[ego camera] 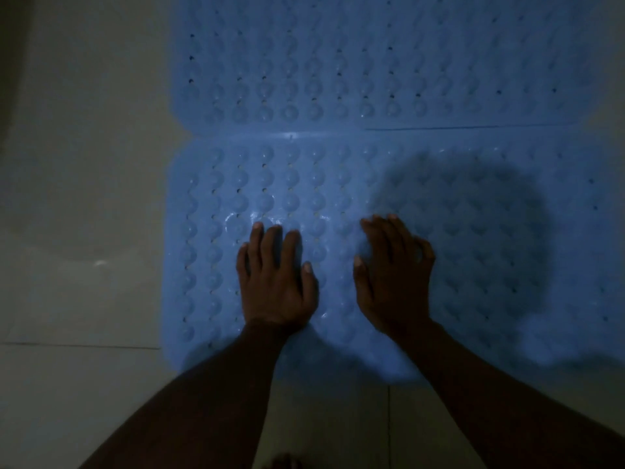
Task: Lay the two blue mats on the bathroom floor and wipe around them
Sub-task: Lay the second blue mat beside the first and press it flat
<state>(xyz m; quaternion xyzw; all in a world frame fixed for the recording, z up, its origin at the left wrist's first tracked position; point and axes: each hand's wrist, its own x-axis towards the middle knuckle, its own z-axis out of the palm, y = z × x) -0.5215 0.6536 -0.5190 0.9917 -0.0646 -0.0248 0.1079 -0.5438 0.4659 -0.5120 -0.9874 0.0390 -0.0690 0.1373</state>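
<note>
A pale tiled bathroom floor [84,384] is seen in dim light, with thin grout lines crossing it at the lower left and at the bottom centre. At the left, a pale curved form [50,164] is made out, too dim to be identified.

Two blue plastic mats, each patterned with rows of round bumps and small holes, are laid flat on the floor. The far blue mat [372,55] fills the top of the view, and the near blue mat [270,184] is set directly below it. Their long edges are met in a straight seam, and a small notch is formed at the left, where their rounded corners part. Whether one edge overlaps the other cannot be told.

A large dark shadow [473,214] is cast over the right part of the near mat.

Both forearms are extended from the bottom of the view. The left hand [275,282] is laid palm down on the near mat, with its fingers straight and close together, and nothing is gripped. The right hand [392,275] is placed just beside it, also flat on the near mat with fingers extended and slightly blurred, and nothing is held.
</note>
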